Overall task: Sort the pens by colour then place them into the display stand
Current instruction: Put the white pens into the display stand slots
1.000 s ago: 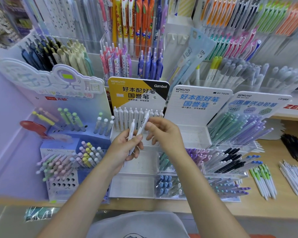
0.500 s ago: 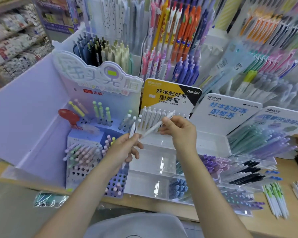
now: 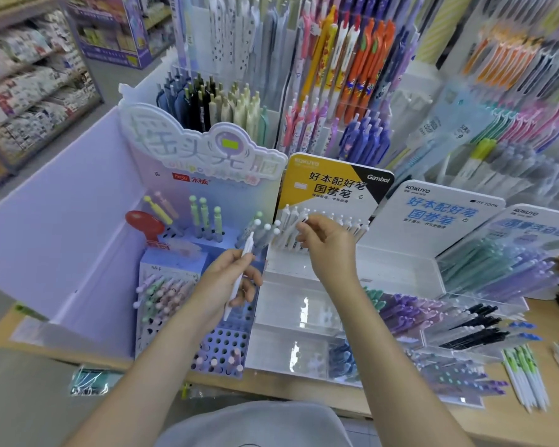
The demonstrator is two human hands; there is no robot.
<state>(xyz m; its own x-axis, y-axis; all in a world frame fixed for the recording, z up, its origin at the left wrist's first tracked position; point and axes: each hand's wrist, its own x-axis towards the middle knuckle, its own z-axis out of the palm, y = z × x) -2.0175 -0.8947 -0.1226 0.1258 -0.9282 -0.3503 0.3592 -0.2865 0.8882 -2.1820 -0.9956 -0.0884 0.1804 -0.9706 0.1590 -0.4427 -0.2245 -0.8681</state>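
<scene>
At the front of the yellow-signed display stand (image 3: 304,253), the right hand (image 3: 328,243) reaches into the row of white pens (image 3: 323,225) standing in its top tier, fingertips pinched at the left end of the row. Motion blur hides whether a pen is actually between those fingers, so I cannot tell if it is holding one or only touching the row. The left hand (image 3: 226,282) is closed around a single white pen (image 3: 241,272), held upright with its clicker end up, just beside the stand's left edge and in front of the purple peg rack (image 3: 220,353).

Judging from this, white pens are being slotted in one at a time, with the next one waiting in the left hand. The row is packed tight, so pushing in another could knock its neighbours askew or tip them forward into the clear trays below. More pens lie loose on the counter (image 3: 530,424) at far right, still to be sorted. The waiting pen is gripped low on its barrel and could slip.
</scene>
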